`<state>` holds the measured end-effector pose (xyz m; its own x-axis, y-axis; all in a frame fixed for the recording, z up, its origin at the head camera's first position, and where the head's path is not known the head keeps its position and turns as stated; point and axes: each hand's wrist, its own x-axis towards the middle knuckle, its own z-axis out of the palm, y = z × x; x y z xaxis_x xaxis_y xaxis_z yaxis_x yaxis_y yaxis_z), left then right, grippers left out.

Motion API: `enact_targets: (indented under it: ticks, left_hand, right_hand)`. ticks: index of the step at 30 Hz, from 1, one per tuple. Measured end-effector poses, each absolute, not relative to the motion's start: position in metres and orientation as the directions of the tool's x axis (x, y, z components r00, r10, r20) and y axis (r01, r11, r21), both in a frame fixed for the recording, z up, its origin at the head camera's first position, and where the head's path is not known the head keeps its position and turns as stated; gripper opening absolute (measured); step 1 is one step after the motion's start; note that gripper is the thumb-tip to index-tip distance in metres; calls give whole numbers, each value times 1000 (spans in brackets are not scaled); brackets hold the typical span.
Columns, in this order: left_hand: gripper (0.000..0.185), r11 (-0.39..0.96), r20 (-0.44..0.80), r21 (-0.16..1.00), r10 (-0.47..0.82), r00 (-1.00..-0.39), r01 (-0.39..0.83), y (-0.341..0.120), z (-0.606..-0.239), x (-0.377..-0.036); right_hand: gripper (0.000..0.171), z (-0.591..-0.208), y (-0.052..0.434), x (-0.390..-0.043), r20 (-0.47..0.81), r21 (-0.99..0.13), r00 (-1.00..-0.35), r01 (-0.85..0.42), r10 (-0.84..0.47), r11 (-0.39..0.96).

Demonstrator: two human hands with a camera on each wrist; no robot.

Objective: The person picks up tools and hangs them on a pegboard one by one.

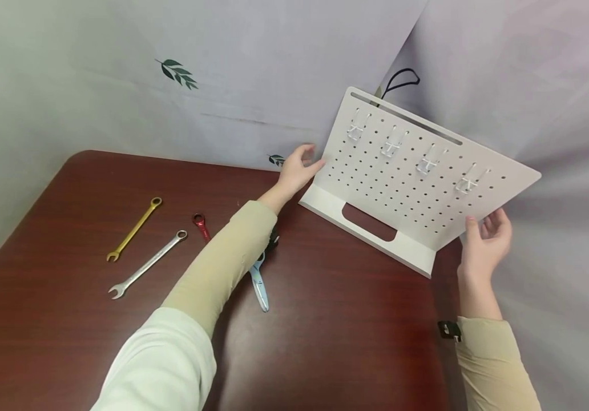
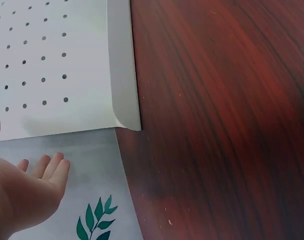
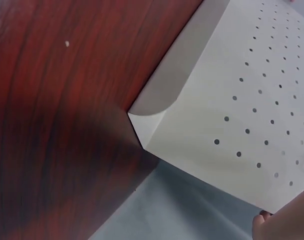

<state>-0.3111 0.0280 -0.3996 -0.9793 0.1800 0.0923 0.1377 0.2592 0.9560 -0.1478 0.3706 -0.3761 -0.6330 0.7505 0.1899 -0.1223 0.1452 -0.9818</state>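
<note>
Pegboard (image 1: 407,188) on table's (image 1: 325,331) far right; wrenches (image 1: 145,251) and scissors (image 1: 259,282) left of it.

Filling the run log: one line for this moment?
left hand: touches white perforated pegboard stand | right hand: at its other edge | table

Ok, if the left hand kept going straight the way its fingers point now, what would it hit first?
Most likely the left edge of the white perforated metal pegboard: the left hand has its straight fingertips at or just short of that edge. Whether they already touch is unclear.

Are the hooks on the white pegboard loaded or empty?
Empty: all four hooks on the pegboard are bare; the wrenches lie on the table.
</note>
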Motion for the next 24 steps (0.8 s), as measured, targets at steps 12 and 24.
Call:
enact_targets:
  ticks: [12,24]
  left_hand:
    - [60,225,66,967,227,-972,119,46,-401,-318]
    - [58,264,60,957,213,-975,117,47,-400,-321]
  right_hand:
    - [60,-378,370,-151,206,-975,-624,-198,754,102]
    - [62,-378,369,-153,194,-977,-620,-195,760,91]
